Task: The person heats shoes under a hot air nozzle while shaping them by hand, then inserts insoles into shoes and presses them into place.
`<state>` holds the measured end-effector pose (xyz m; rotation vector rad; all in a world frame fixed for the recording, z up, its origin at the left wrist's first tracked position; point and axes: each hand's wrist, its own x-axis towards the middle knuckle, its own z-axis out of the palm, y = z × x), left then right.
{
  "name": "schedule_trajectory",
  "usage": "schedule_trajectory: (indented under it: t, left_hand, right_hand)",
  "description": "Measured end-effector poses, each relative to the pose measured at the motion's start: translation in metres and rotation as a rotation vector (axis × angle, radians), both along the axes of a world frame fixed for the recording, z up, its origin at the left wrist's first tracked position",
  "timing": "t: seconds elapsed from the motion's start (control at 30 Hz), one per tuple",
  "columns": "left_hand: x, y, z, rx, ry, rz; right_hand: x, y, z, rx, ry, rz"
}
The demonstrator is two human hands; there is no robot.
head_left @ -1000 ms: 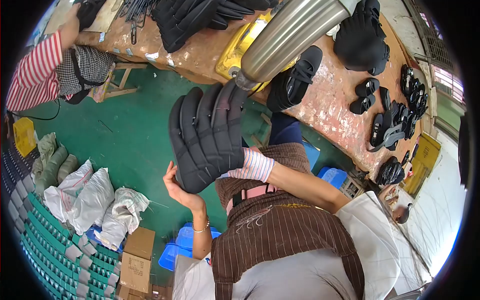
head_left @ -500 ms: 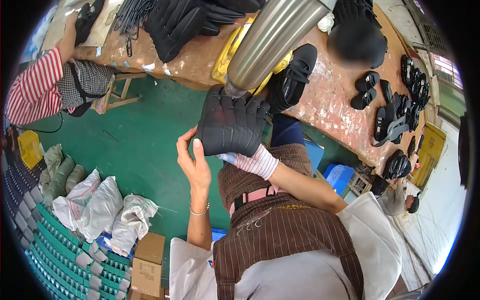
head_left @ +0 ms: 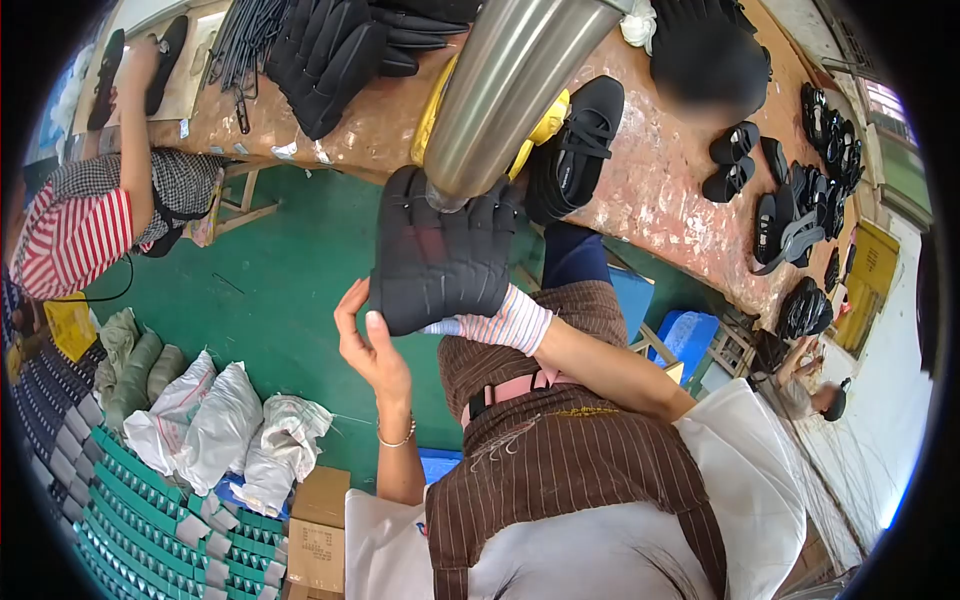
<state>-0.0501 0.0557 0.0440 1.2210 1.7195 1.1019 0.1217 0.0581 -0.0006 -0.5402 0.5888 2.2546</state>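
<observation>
Several black shoe soles (head_left: 440, 265) are held side by side as one bundle, just beneath the tip of a wide metal tube (head_left: 500, 105). A faint reddish patch shows on their upper surface. My left hand (head_left: 378, 355) is bare, with thumb and fingers closed around the bundle's near left corner. My right hand (head_left: 505, 320), in a striped fabric glove, supports the bundle from below on the right; its fingers are mostly hidden underneath. A black laced shoe (head_left: 580, 150) stands on the table edge to the right of the tube.
A brown worktable (head_left: 660, 205) carries black soles (head_left: 330, 70), metal rods (head_left: 243, 50) and black sandals (head_left: 735, 160). At upper left, a co-worker in a striped sleeve (head_left: 85, 230) handles shoes. White sacks (head_left: 215, 420), a cardboard box (head_left: 318, 545) and green racks (head_left: 140, 520) stand left.
The bundle and both my hands have shifted slightly left and down in view, still gripping. The co-worker's arm has moved, and two black shoes now show by that hand.
</observation>
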Motion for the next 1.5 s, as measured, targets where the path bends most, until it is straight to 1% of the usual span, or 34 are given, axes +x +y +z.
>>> schedule_trajectory:
  t: [0.07, 0.17, 0.37, 0.47, 0.57, 0.63, 0.7, 0.8, 0.83, 0.9, 0.93, 0.97, 1.03, 1.1, 1.17, 1.23, 1.27, 1.3, 1.33, 1.43, 1.5]
  left_hand:
    - [-0.003, -0.006, 0.004, 0.004, -0.040, 0.053]
    - [-0.009, -0.015, 0.008, -0.007, -0.103, 0.108]
    - [-0.016, -0.034, 0.010, -0.054, -0.173, 0.171]
    - [-0.021, -0.043, 0.009, -0.074, -0.187, 0.183]
    - [-0.025, -0.053, 0.006, -0.096, -0.236, 0.235]
    - [-0.028, -0.059, 0.004, -0.105, -0.217, 0.247]
    - [-0.031, -0.064, 0.001, -0.110, -0.279, 0.271]
    - [-0.031, -0.069, 0.004, -0.141, -0.369, 0.311]
    - [-0.031, -0.070, 0.006, -0.155, -0.398, 0.325]
    - [-0.031, -0.073, 0.005, -0.200, -0.354, 0.314]
    - [-0.031, -0.074, 0.005, -0.222, -0.332, 0.307]
    - [-0.029, -0.074, 0.007, -0.303, -0.337, 0.329]
    - [-0.023, -0.071, 0.011, -0.465, -0.343, 0.371]
    - [-0.024, -0.084, -0.006, -0.557, -0.511, 0.346]
    - [-0.022, -0.090, -0.012, -0.629, -0.665, 0.304]
    - [-0.010, -0.089, -0.014, -0.682, -0.805, 0.243]
    - [-0.006, -0.091, -0.023, -0.666, -0.861, 0.240]
    - [-0.005, -0.096, -0.032, -0.646, -0.906, 0.183]
    - [-0.002, -0.096, -0.032, -0.639, -0.945, 0.155]
    - [0.010, -0.095, -0.031, -0.641, -1.105, 0.096]
    - [0.014, -0.099, -0.034, -0.658, -1.178, 0.058]
  right_hand:
    - [-0.002, 0.002, 0.002, -0.110, 0.104, -0.012]
    - [-0.003, 0.004, -0.004, -0.273, 0.344, -0.036]
    - [-0.002, 0.002, -0.010, -0.023, 0.184, 0.062]
    - [0.001, -0.005, -0.008, 0.151, -0.096, 0.200]
    - [0.008, 0.001, 0.000, 0.258, 0.099, 0.130]
    - [0.006, 0.000, -0.006, 0.327, -0.028, 0.226]
    - [0.005, -0.002, -0.006, 0.474, -0.220, 0.331]
    - [0.004, -0.005, -0.003, 0.826, -0.555, 0.436]
    - [0.004, -0.005, -0.004, 0.956, -0.628, 0.427]
    - [0.008, -0.004, -0.001, 1.298, -0.877, 0.500]
    - [0.015, 0.003, 0.009, 1.509, -1.057, 0.582]
    - [0.020, 0.008, 0.015, 1.718, -1.240, 0.663]
    - [0.022, 0.000, -0.002, 1.979, -1.362, 1.081]
    - [0.019, -0.015, -0.028, 1.595, -1.304, 1.172]
    - [0.003, -0.031, -0.047, 0.664, -0.975, 0.839]
    - [-0.009, -0.026, -0.027, 0.857, -1.236, 0.876]
    - [-0.004, -0.021, -0.010, 0.975, -1.335, 0.958]
    - [-0.002, -0.013, 0.011, 1.091, -1.435, 1.039]
    - [-0.001, -0.011, 0.025, 1.169, -1.487, 1.058]
    - [0.001, 0.004, 0.066, 1.216, -1.540, 1.300]
    - [0.002, 0.000, 0.077, 1.264, -1.626, 1.289]
